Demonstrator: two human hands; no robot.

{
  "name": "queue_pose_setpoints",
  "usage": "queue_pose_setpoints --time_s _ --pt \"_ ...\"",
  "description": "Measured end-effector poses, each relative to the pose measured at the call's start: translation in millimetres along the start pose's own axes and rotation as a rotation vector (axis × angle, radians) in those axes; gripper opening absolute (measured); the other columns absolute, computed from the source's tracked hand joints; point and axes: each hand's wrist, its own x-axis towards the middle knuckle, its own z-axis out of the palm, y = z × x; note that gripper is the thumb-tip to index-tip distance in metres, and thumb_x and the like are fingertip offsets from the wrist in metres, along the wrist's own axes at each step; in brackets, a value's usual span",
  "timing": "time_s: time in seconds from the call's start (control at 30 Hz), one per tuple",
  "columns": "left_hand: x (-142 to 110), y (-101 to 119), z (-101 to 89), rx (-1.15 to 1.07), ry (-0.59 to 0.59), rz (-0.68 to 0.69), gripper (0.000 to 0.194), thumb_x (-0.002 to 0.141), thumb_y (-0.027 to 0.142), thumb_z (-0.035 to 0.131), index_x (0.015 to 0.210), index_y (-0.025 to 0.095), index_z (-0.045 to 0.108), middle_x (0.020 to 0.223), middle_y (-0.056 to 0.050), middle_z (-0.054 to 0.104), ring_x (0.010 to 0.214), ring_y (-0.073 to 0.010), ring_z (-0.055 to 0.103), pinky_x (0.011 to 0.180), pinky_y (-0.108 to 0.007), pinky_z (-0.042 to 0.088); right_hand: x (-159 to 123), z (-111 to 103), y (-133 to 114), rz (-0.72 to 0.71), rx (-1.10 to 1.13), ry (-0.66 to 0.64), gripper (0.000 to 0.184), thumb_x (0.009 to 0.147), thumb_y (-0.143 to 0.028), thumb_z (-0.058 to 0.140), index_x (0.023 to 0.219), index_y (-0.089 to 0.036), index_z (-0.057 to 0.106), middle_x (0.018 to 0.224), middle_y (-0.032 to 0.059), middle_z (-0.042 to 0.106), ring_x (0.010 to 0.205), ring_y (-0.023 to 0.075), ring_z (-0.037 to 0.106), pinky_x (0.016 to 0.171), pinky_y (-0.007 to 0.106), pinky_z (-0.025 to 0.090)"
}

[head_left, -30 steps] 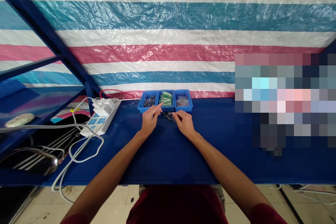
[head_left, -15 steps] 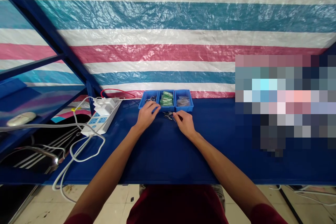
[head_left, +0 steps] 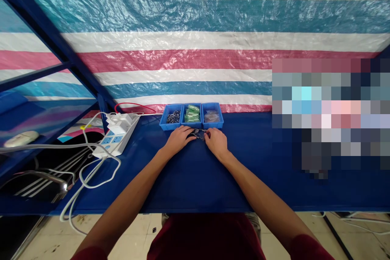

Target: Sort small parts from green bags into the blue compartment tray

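Observation:
A small pile of thin black and silver metal pieces (head_left: 198, 133), too small to name, lies on the blue table in front of the bins. My left hand (head_left: 179, 139) rests at the pile's left side, fingers stretched out and thumb apart. From the right, my right hand (head_left: 216, 142) reaches the pile with curled fingers; its fingertips are close together at the pieces, and what they pinch is hidden. Behind the hands stands the left blue bin (head_left: 163, 125), holding similar pieces. Green-and-white packets (head_left: 192, 113) fill the middle bin, and clear plastic bags (head_left: 212, 116) lie in the right one.
A white power strip (head_left: 122, 142) with plugged-in adapters (head_left: 118, 124) lies at the left, its white cables (head_left: 114, 174) looping over the table edge. Behind the table (head_left: 195, 183) hangs a striped plastic sheet (head_left: 183, 61). A blue frame post (head_left: 51, 28) stands left. The right side is pixelated.
My left hand has come away from the left bin, moving right and toward me to the pile. My right hand stays at the pile. The left bin's contents now show fully.

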Motion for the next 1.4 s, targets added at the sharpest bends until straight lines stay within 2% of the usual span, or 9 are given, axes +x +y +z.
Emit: queue_pose_setpoints --time_s 0.1,0.27,0.53,0.93,1.2,1.4 --pt "0.7 0.3 1.3 -0.040 -0.005 -0.006 0.034 0.090 0.041 0.052 0.108 0.015 0.065 0.107 -0.010 0.066 0.099 -0.0233 0.058 0.091 -0.036 0.047 -0.5 -2.7 -1.7 0.004 -0.060 -0.076 0.019 0.091 -0.028 0.050 0.094 -0.020 0.066 0.094 0.0050 0.067 0.085 0.0178 0.062 0.069 0.025 0.041" --pt "1.1 -2.9 6.0 -0.097 -0.005 -0.013 0.029 0.090 0.037 0.053 0.105 0.015 0.066 0.104 -0.010 0.066 0.096 -0.0225 0.059 0.088 -0.035 0.049 0.6 -1.5 -0.4 -0.019 -0.077 -0.128 0.019 0.090 -0.028 0.051 0.099 -0.021 0.065 0.098 0.0052 0.067 0.090 0.0180 0.062 0.073 0.026 0.042" --pt "0.1 -3.9 12.4 -0.200 0.006 -0.065 0.021 0.090 0.027 0.056 0.105 0.018 0.067 0.101 -0.008 0.067 0.094 -0.0210 0.061 0.086 -0.035 0.050 1.5 0.5 0.7 -0.074 -0.065 -0.140 0.016 0.089 -0.028 0.053 0.096 -0.021 0.066 0.096 0.0040 0.068 0.090 0.0182 0.062 0.073 0.026 0.042" --pt "2.2 -0.4 8.4 -0.285 0.013 -0.141 0.015 0.087 0.022 0.059 0.097 0.018 0.070 0.095 -0.007 0.067 0.090 -0.0205 0.062 0.083 -0.033 0.050 1.8 0.4 1.2 -0.090 -0.055 -0.151 0.016 0.089 -0.027 0.053 0.095 -0.021 0.066 0.096 0.0036 0.069 0.089 0.0177 0.062 0.071 0.026 0.041" --pt "1.3 -0.5 7.6 -0.276 0.056 -0.088 0.019 0.091 0.024 0.053 0.089 0.017 0.070 0.089 -0.007 0.067 0.086 -0.0191 0.060 0.080 -0.032 0.048 1.3 0.1 0.8 -0.086 -0.068 -0.162 0.016 0.089 -0.028 0.052 0.096 -0.021 0.066 0.096 0.0042 0.069 0.090 0.0179 0.062 0.072 0.025 0.041" --pt "2.5 3.0 4.8 -0.178 0.046 -0.025 0.022 0.093 0.025 0.049 0.088 0.018 0.069 0.088 -0.006 0.067 0.081 -0.0187 0.056 0.077 -0.033 0.045 1.2 -0.4 0.9 -0.084 -0.074 -0.168 0.016 0.089 -0.027 0.052 0.096 -0.021 0.065 0.097 0.0038 0.069 0.090 0.0181 0.062 0.073 0.025 0.041"
